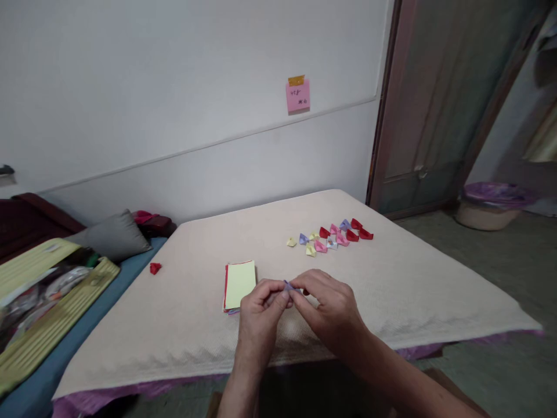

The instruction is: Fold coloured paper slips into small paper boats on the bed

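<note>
My left hand (260, 313) and my right hand (329, 307) meet over the near part of a cream-covered table (183, 325). Both pinch a small purple folded paper piece (289, 285) between thumbs and fingertips. Just left of my hands lies a stack of coloured paper squares (239, 283) with a pale yellow sheet on top. Farther back sits a cluster of several small folded paper shapes (331, 237) in yellow, purple, pink and red.
One red folded piece (155, 267) lies alone near the table's left edge. A grey pillow (114, 235) and a striped green bag (47, 307) rest on a blue surface at left. A pink note (297, 94) hangs on the wall; a basket (489, 206) stands by the door.
</note>
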A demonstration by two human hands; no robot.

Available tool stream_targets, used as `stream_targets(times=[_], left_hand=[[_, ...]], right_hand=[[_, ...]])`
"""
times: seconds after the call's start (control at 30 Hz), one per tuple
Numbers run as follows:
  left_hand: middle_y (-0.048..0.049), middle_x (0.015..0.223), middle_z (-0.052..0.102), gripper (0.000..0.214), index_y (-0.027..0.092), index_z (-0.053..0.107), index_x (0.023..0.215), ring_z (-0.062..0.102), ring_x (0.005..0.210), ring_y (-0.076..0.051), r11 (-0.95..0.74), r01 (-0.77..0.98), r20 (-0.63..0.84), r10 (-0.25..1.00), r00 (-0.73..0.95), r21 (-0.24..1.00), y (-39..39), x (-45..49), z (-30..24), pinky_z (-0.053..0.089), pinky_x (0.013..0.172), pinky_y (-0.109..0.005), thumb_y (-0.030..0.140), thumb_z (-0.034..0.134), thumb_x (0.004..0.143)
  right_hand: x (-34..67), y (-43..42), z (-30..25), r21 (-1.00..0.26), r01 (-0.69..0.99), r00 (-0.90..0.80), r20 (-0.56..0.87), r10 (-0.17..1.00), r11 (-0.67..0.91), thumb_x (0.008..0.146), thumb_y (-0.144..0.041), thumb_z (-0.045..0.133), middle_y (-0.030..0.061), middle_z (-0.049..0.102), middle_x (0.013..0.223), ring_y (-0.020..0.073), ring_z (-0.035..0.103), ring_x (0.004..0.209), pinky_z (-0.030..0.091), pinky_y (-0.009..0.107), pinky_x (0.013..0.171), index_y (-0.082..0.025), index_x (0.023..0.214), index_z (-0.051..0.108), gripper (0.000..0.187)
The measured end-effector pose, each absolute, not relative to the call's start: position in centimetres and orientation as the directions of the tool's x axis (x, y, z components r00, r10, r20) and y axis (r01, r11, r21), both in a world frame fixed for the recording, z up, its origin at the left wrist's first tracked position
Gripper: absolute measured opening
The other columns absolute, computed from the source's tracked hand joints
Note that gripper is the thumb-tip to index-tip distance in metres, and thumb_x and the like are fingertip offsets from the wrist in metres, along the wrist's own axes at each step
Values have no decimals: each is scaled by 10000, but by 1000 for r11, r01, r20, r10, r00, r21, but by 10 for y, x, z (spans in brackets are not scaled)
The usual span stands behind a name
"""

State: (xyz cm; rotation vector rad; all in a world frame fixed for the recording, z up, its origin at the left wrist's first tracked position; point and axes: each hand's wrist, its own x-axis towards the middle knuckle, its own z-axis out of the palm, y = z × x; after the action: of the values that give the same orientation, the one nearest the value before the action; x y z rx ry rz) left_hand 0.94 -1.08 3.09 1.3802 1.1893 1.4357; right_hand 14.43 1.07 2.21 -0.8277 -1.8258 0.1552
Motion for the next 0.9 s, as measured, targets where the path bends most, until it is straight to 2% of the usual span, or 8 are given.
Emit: stream_targets(times=[0.1, 0.3, 0.57, 0.7, 0.9], left_hand=[[-19, 789, 636, 86, 170, 688, 790, 582, 773, -157, -278, 50, 282, 955, -90, 959, -10, 11, 29, 454, 718, -246, 182, 623, 737], [-36, 879, 636, 97, 179, 672, 813, 570, 866, -176, -359, -14, 355, 928, -109, 933, -11, 13, 23, 433, 801, -277, 155, 594, 761], [-25, 876, 620, 62, 182, 659, 780, 553, 858, -163, -368, -94, 353, 924, -145, 925, -13, 13, 20, 425, 792, -266, 142, 624, 748], [-8, 809, 626, 77, 183, 645, 815, 552, 772, -135, -348, -138, 335, 936, -108, 927, -13, 11, 21, 429, 736, -243, 136, 608, 766], [-16, 800, 624, 59, 163, 641, 801, 549, 775, -140, -373, -49, 371, 928, -44, 927, -13, 9, 22, 424, 727, -243, 132, 598, 776]], right_hand=[[141, 10, 23, -491, 438, -129, 794, 594, 753, 786, -88, 522, 53, 628, 719, 183, 563, 704, 445, 307, 659, -163, 783, 618, 122], [140, 7, 24, -444, 462, -98, 835, 542, 768, 808, -115, 540, 68, 636, 781, 194, 565, 762, 455, 332, 702, -164, 822, 613, 89], [145, 5, 24, -322, 519, -181, 864, 470, 791, 811, -104, 547, 58, 649, 784, 182, 557, 730, 432, 316, 681, -179, 802, 637, 117], [150, 7, 23, -268, 524, -258, 855, 451, 809, 815, -101, 525, 61, 643, 807, 176, 542, 736, 421, 307, 689, -183, 819, 645, 146], [151, 9, 26, -197, 478, -303, 878, 372, 856, 793, -81, 512, 56, 631, 754, 170, 514, 691, 414, 297, 657, -163, 797, 626, 140]])
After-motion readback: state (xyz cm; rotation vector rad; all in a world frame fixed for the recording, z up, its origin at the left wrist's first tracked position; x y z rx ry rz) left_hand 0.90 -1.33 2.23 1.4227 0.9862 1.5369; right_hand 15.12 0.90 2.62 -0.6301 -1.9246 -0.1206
